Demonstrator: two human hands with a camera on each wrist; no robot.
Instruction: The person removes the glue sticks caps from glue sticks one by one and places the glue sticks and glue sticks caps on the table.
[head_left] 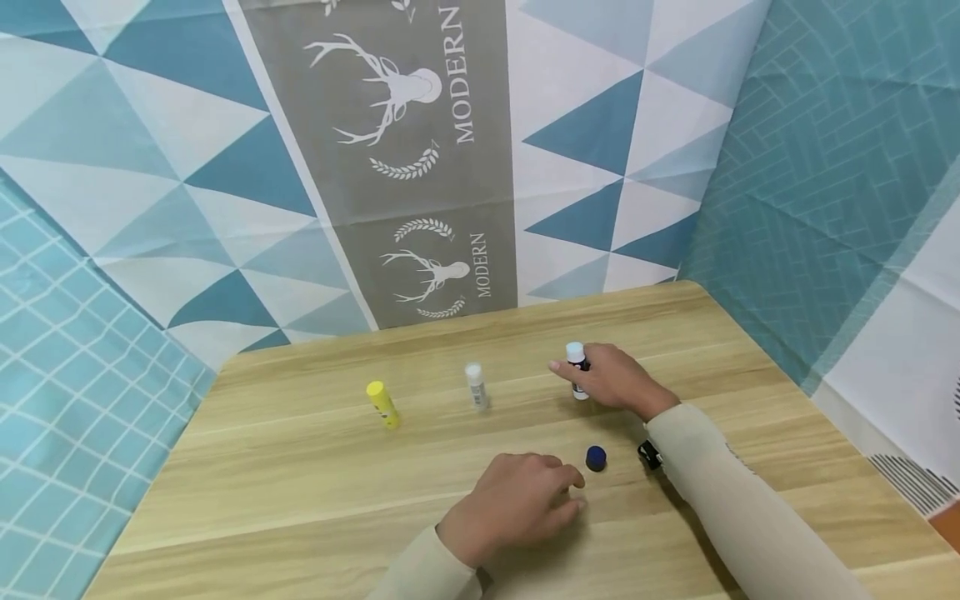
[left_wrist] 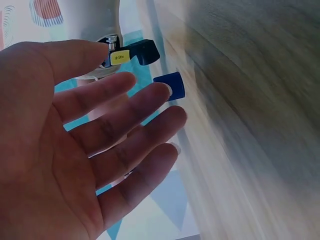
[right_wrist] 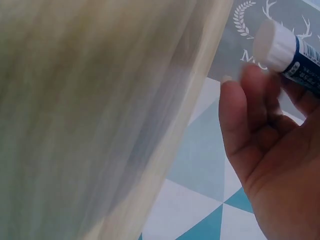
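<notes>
My right hand holds a dark blue and white glue stick roughly upright, with the thumb across its front. In the right wrist view the stick's white ridged end shows above the curled fingers; part of the grip is out of frame. A small dark blue cap stands on the table. Just left of that cap is my left hand, its fingers loosely bent and nothing in them. The left wrist view shows the palm bare, with the cap beyond the fingertips.
A white glue stick and a yellow glue stick stand further left on the wooden table. Patterned cloth hangs behind the table's back edge. A black wrist device sits under the right sleeve.
</notes>
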